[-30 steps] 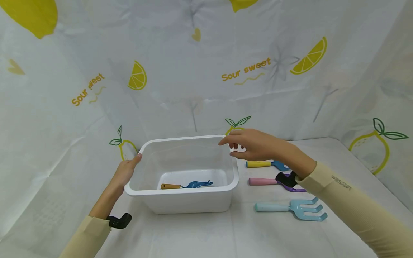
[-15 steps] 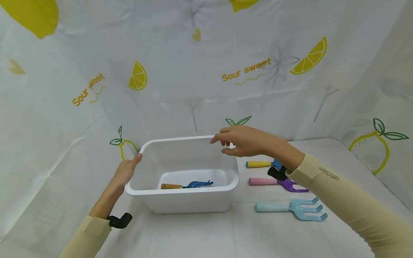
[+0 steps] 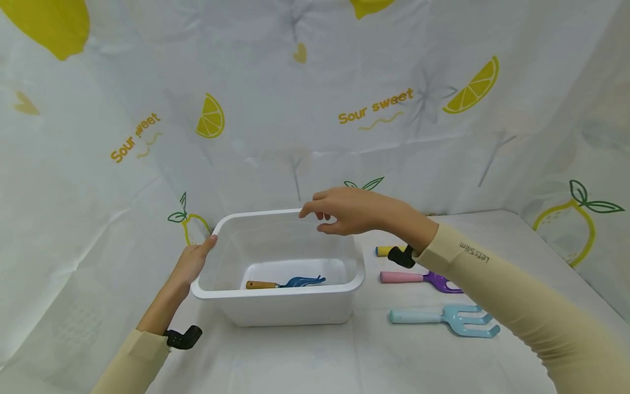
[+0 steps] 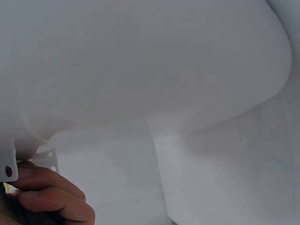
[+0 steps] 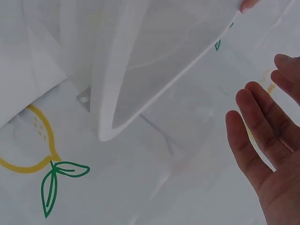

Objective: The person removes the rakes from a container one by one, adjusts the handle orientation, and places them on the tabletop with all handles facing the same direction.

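A white plastic tub [image 3: 285, 294] stands upright on the white-covered table. My left hand [image 3: 191, 264] grips its left rim, thumb on top; the left wrist view shows curled fingers [image 4: 58, 199] beneath the rim, beside a small tab with a hole. Over the tub's back right part hovers my right hand [image 3: 346, 212], fingers loosely bent and holding nothing. In the right wrist view those fingers [image 5: 251, 136] are spread in the air, apart from the tub's rim [image 5: 105, 126]. On the tub's floor lies a small blue garden hand tool [image 3: 297, 282] with a wooden handle.
To the tub's right lie a yellow-handled tool [image 3: 386, 251], mostly hidden by my right wrist, a purple tool [image 3: 435, 280] with a pink handle, and a light blue hand rake [image 3: 458, 320]. A lemon-printed cloth [image 3: 275, 109] hangs close behind the tub.
My right hand has moved left and slightly up, from the tub's right rim to over its back edge, and its sleeve covers more of the tools. The left hand and tub stay put.
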### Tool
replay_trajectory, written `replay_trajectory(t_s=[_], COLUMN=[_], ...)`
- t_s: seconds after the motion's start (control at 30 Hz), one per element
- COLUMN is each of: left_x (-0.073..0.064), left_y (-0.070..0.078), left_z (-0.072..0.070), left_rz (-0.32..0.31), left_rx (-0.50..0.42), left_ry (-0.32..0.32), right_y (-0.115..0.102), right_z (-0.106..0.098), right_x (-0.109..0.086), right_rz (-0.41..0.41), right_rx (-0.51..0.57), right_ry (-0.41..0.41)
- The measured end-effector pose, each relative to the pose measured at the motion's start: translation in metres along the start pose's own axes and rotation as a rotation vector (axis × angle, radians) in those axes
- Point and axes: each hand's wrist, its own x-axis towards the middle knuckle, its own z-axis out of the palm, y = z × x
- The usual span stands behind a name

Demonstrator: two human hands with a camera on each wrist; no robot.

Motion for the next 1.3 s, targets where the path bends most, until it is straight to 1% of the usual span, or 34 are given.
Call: replay_trajectory(t_s=[0.17, 0.37, 0.5, 0.77, 1.0, 1.13, 1.3], left_x=[0.001, 0.002, 0.001, -0.002, -0.002, -0.002, -0.002], left_y=[-0.002, -0.002, -0.002, 0.003, 0.004, 0.003, 0.003], left_z=[0.000, 0.000, -0.001, -0.001, -0.002, -0.001, -0.001], left_rz=[-0.001, -0.004, -0.004, -0.021, -0.031, -0.032, -0.033], left_rx=[-0.001, -0.008, 0.002, 0.018, 0.029, 0.027, 0.023], left_ry=[0.000, -0.005, -0.002, 0.004, 0.003, 0.003, 0.004], right_y=[-0.006, -0.012, -0.017, -0.022, -0.027, -0.026, -0.022], right_z=[-0.001, 0.000, 0.003, 0.015, 0.023, 0.034, 0.048], right_x=[0.012, 0.027, 0.039, 0.063, 0.083, 0.095, 0.104], right_rz=[-0.020, -0.028, -0.030, -0.068, -0.060, -0.056, -0.031], right_rx=[-0.022, -0.028, -0.028, -0.044, 0.003, 0.036, 0.105], right_ry=[-0.017, -0.064, -0.097, -0.126, -0.161, -0.178, -0.202])
